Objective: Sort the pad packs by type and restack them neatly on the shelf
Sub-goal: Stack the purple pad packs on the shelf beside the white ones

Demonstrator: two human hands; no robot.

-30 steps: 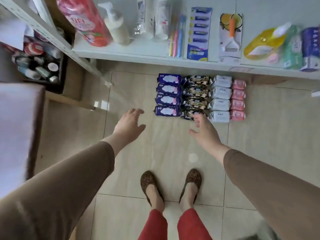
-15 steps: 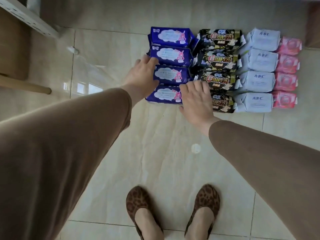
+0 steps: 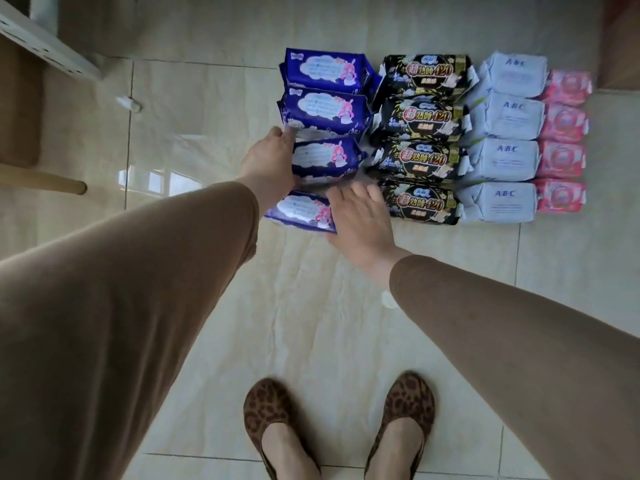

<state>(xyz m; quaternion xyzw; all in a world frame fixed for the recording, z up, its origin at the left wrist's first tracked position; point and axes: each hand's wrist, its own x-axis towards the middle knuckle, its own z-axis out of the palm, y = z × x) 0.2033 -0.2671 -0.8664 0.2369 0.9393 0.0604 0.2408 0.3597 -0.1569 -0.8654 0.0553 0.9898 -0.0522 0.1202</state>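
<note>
Pad packs lie on the tiled floor in four columns: blue packs [image 3: 325,69], black packs [image 3: 426,116], pale blue ABC packs [image 3: 505,114] and small pink packs [image 3: 562,157], several in each. My left hand [image 3: 270,164] grips the left end of the third blue pack [image 3: 325,157], which sits slightly raised and askew. My right hand [image 3: 360,220] rests with straight fingers on the right end of the nearest blue pack [image 3: 298,211], beside the nearest black pack [image 3: 426,204].
A white perforated shelf rail [image 3: 45,46] crosses the top left, with a wooden leg [image 3: 41,181] below it. A small white clip [image 3: 128,103] lies on the floor. My leopard-print shoes [image 3: 273,410] stand at the bottom. A brown edge [image 3: 620,39] shows at top right.
My view has dropped from the shelf to the floor packs. Both hands reached forward onto the blue column; the left now grips the third blue pack, and the right has slid left onto the nearest one.
</note>
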